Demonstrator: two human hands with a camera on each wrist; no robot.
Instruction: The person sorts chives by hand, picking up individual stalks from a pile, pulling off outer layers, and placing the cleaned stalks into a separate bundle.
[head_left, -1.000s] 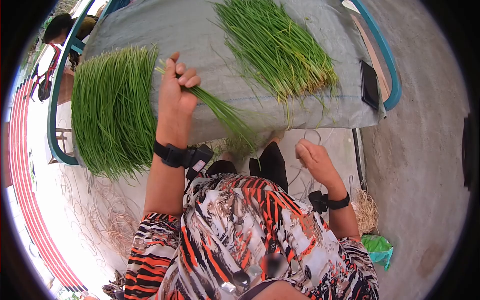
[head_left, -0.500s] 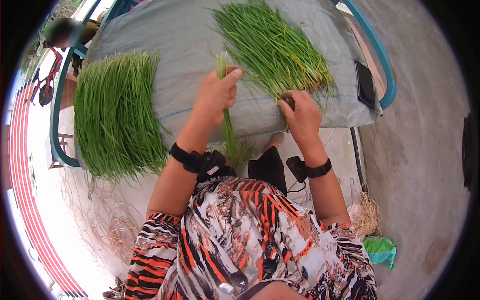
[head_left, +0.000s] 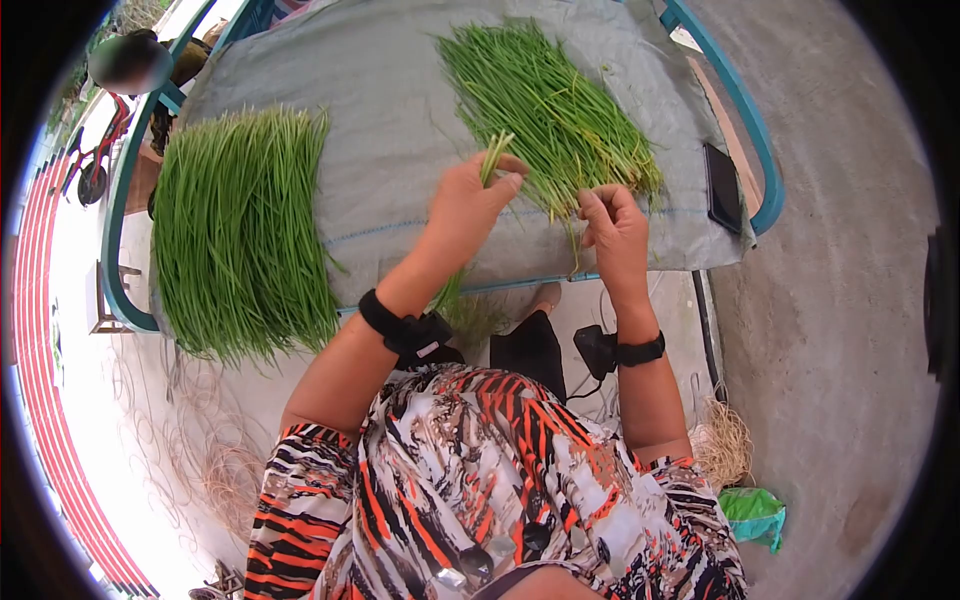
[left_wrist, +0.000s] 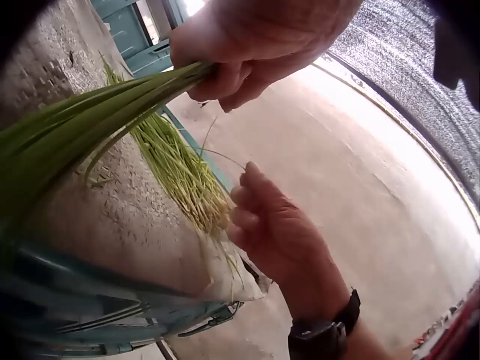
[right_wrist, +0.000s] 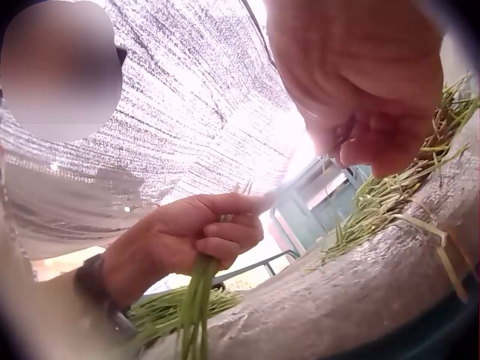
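green bunch [head_left: 495,158]: in left hand [head_left: 466,202], fingers curled round it. right hand [head_left: 618,238]: fingers bent, cannot tell if gripping; loose pile [head_left: 550,105] just beyond them. neat pile [head_left: 240,230] left of both hands' fingers.

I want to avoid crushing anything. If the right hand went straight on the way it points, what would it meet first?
The right hand would probably meet the near end of the right pile of greens, though depth is unclear.

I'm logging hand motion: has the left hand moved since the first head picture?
Yes: the left hand moved away from the left green pile, toward the right pile.
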